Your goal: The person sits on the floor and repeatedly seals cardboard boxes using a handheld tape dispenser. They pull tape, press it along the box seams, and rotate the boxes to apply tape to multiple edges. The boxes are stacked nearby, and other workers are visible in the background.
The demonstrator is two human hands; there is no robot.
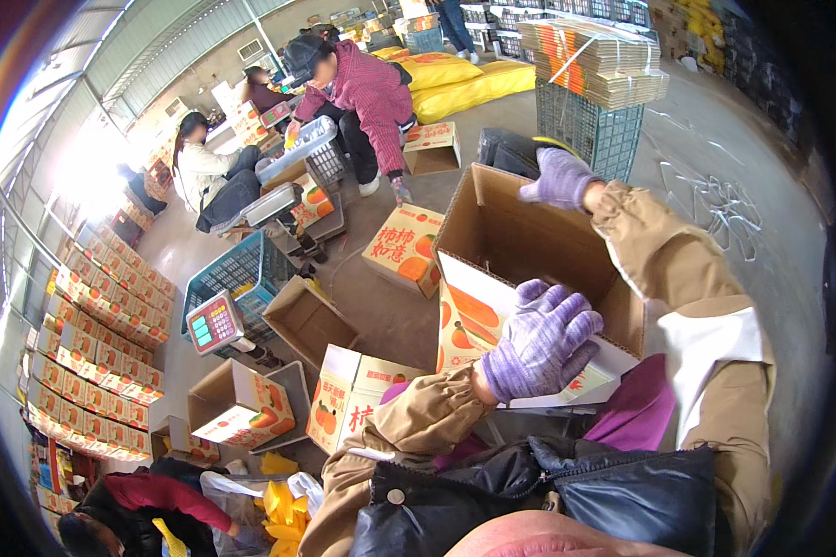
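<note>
In front of me stands an open corrugated cardboard carton (pixel 474 327), white outside with orange persimmon prints and brown inside. No contents show in the part of its inside that I can see. My left hand (pixel 543 341), in a purple knitted glove, lies over the near wall and rim, its fingers apart and the back of the hand up. At the far rim is my right hand (pixel 561 179), in a matching glove. Its thumb points into the carton, and the other fingers extend past the rim; whether they grip the cardboard is hidden.
A printed carton (pixel 404 244) sits beyond mine, with a co-worker's gloved hand (pixel 400 191) at it. Leftward are open cartons (pixel 310 320), a scale display (pixel 214 322) and a blue crate (pixel 230 261). Flattened cartons (pixel 592 59) top a green crate (pixel 585 129). A person (pixel 160 505) bends low left.
</note>
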